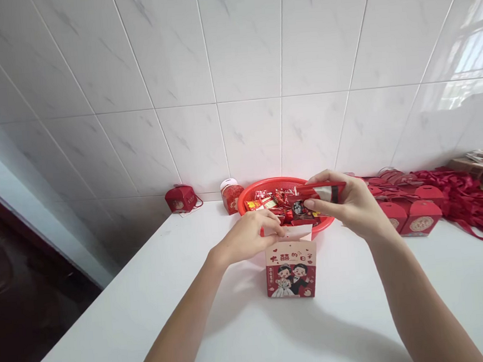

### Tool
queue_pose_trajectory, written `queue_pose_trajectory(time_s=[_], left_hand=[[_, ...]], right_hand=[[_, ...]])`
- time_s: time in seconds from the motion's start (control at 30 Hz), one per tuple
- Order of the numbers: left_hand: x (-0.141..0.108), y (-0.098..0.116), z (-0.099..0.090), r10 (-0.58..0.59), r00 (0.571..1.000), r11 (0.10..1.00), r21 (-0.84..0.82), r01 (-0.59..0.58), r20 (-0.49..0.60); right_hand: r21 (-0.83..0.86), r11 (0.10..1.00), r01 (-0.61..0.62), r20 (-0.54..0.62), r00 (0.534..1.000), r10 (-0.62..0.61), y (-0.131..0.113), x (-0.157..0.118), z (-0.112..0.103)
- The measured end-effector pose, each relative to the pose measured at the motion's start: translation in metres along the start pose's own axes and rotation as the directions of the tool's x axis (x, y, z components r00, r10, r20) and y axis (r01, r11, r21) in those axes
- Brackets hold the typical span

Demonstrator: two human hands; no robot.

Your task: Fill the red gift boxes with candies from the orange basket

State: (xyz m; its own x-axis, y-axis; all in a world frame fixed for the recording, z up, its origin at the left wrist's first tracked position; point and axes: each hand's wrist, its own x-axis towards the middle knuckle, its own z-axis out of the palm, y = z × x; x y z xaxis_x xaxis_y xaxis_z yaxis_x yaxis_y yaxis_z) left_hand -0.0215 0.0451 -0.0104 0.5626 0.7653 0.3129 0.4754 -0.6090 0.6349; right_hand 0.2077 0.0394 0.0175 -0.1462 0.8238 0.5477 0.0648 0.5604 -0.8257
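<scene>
A small red and cream gift box with a cartoon couple on its front stands upright on the white table, its top flap raised. My left hand is closed on the box's upper left edge. My right hand pinches several wrapped snack packets, red and dark, above and to the right of the box's top. Behind the box sits a red plastic basket holding wrapped sweets. The box's inside is hidden.
Along the tiled wall stand a dark red box and a red pouch-like box. Rows of red boxes, a heap of red ribbon and a brown carton lie at the right. The table's left edge runs diagonally.
</scene>
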Motion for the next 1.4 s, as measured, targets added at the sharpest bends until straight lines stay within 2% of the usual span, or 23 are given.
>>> queue_pose_trajectory(time_s=[0.17, 0.3, 0.43, 0.5, 0.6, 0.7, 0.87, 1.0, 1.1, 1.4], left_hand=[[0.000, -0.002, -0.001, -0.091, 0.994, 0.994, -0.051, 0.094, 0.061], [0.000, -0.005, -0.003, -0.138, 0.981, 0.982, -0.112, 0.154, 0.139], [0.000, -0.007, -0.004, -0.128, 0.980, 0.983, -0.114, 0.146, 0.149], [0.000, -0.008, -0.004, -0.120, 0.981, 0.982, -0.129, 0.140, 0.153], [0.000, -0.011, -0.003, -0.174, 0.974, 0.978, -0.093, 0.188, 0.145], [0.000, -0.010, -0.003, -0.199, 0.968, 0.975, -0.072, 0.211, 0.151], [0.002, -0.003, -0.006, -0.169, 0.957, 0.976, -0.096, 0.196, 0.235], [0.002, -0.002, -0.006, -0.215, 0.946, 0.967, -0.083, 0.241, 0.243], [0.001, -0.004, -0.006, -0.186, 0.952, 0.973, -0.092, 0.213, 0.244], [0.001, -0.005, -0.006, -0.187, 0.952, 0.977, -0.052, 0.206, 0.243]], right_hand=[[-0.066, 0.997, 0.039, 0.141, 0.990, -0.029, 0.002, 0.002, 0.005], [-0.168, 0.984, 0.050, 0.158, 0.987, -0.023, 0.006, 0.004, 0.010], [-0.248, 0.968, 0.045, 0.186, 0.983, 0.002, 0.011, 0.005, 0.013], [-0.258, 0.965, 0.054, 0.189, 0.982, -0.005, 0.013, 0.005, 0.014], [-0.241, 0.969, 0.062, 0.179, 0.984, -0.019, 0.013, 0.005, 0.013], [-0.206, 0.977, 0.057, 0.229, 0.973, -0.009, 0.011, 0.004, 0.012], [-0.165, 0.981, 0.099, 0.413, 0.911, -0.023, 0.013, 0.004, 0.012], [-0.191, 0.967, 0.170, 0.612, 0.791, -0.019, 0.017, 0.005, 0.014], [-0.211, 0.959, 0.189, 0.666, 0.746, 0.000, 0.017, 0.006, 0.013], [-0.276, 0.942, 0.192, 0.622, 0.782, 0.022, 0.013, 0.005, 0.009]])
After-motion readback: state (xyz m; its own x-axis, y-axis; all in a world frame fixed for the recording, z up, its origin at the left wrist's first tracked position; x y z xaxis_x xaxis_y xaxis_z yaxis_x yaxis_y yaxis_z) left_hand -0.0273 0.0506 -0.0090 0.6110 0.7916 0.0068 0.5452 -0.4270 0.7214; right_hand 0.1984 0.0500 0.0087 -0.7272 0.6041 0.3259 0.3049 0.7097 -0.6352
